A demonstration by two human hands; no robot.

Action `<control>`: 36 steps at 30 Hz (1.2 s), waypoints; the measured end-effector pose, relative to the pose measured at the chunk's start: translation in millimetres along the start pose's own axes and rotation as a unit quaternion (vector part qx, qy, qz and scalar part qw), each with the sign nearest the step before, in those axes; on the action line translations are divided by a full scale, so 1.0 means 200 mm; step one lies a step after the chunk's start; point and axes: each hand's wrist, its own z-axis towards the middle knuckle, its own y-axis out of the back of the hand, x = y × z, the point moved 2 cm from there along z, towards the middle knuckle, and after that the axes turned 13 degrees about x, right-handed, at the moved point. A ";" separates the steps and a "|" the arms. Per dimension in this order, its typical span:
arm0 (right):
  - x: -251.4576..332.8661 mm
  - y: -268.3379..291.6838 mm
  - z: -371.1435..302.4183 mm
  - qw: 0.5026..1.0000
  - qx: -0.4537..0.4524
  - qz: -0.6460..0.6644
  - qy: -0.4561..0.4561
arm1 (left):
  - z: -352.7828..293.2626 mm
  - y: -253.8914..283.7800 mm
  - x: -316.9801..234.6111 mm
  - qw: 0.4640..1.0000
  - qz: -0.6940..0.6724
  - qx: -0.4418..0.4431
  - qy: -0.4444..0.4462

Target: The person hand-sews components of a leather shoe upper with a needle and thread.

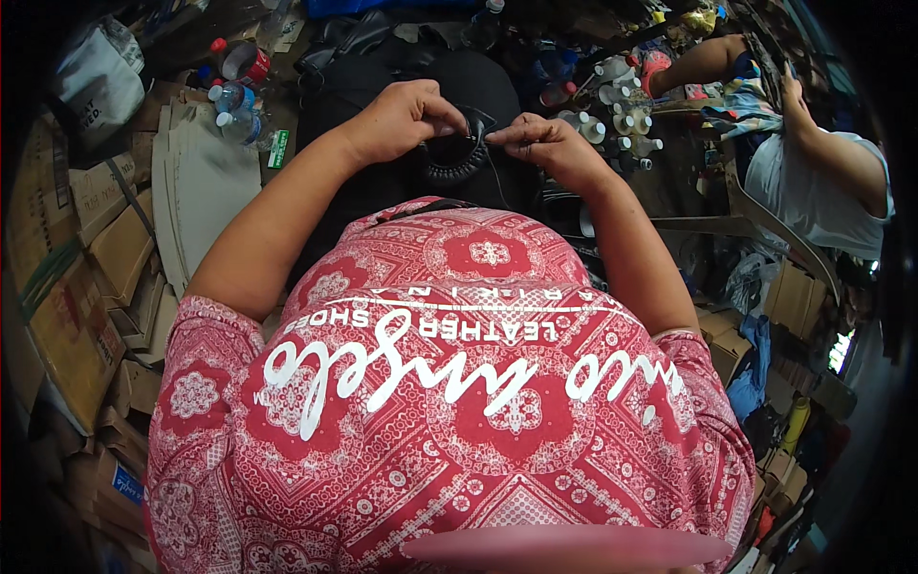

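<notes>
Over my dark-clothed lap is a black, leather-like piece (455, 173), curved round an opening, with a ridged, pleated lower edge. It looks like a shoe upper, though its full shape is partly hidden. My left hand (409, 121) is closed, thumb and fingers pinching the piece's upper left side. Close by on the right, my right hand (553, 149) is closed too, its thumb and forefinger pinched together at the piece's right edge. A thin dark thread (498, 178) hangs from those fingertips. Whether a needle is between them is too small to tell.
Plastic bottles (237, 110) lie to the left by a pale curved board (203, 182). Several more bottles (626, 120) stand at right. Cardboard boxes (120, 206) pile up on the far left. Another person (813, 172) in a white shirt sits at right, one arm raised.
</notes>
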 end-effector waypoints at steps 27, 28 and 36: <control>0.03 -0.10 0.02 0.987 -0.104 0.123 0.003 | 0.01 -0.13 -0.03 0.981 -0.137 -0.068 0.120; 0.06 -0.10 0.02 0.988 -0.109 0.107 -0.002 | 0.02 -0.12 -0.05 0.984 -0.126 -0.055 0.115; 0.07 -0.06 0.04 0.997 -0.061 0.035 -0.008 | 0.04 0.01 -0.20 0.990 0.134 -0.003 0.045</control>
